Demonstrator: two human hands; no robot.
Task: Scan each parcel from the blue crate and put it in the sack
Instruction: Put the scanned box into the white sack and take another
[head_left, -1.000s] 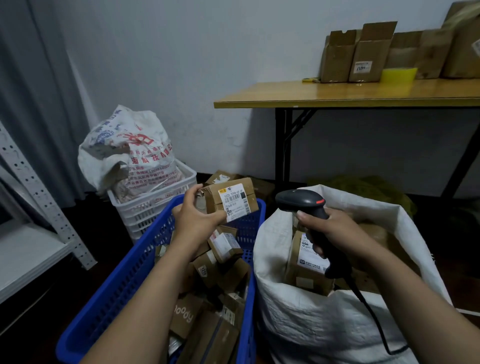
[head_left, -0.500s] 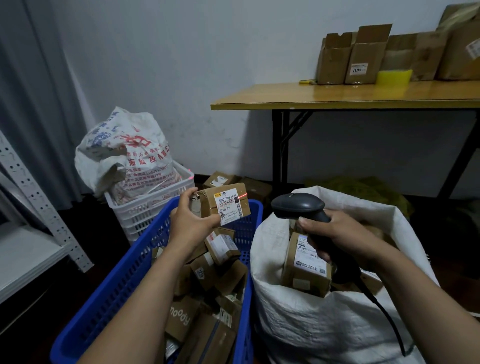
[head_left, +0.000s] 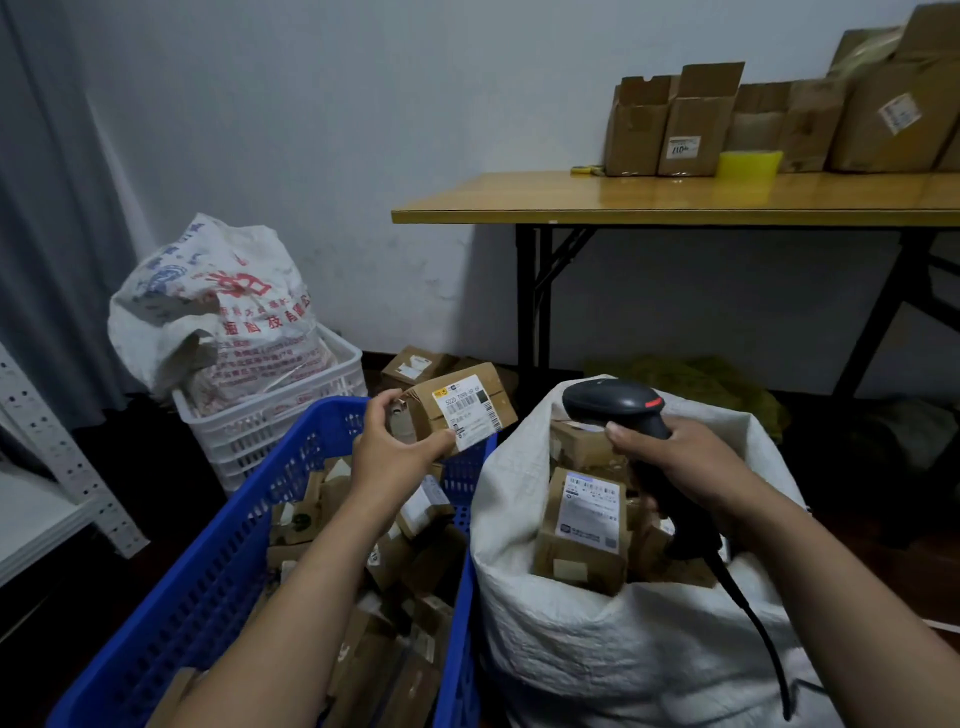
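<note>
Our two hands were raised over the containers on the dark floor. Our left hand gripped one small brown parcel by its left end, fingers curled over the top and thumb underneath, and held it above the far rim of the blue crate with its white label turned toward us. Our right hand was wrapped round the handle of one black scanner. The scanner's head was aimed left at the parcel, near it but apart, and its cable hung down the front of the sack.

A pale wall closed the room, with a grey curtain at the left. One wooden worktop on black folding legs stood against the wall, carrying a row of cardboard boxes and one yellow item.

We counted two sacks. The plain white one stood open beneath our right hand and held several labelled boxes. A printed sack sat in the white crate. That made two crates, and the blue one was heaped with many small parcels. One labelled box lay on the floor behind them.
</note>
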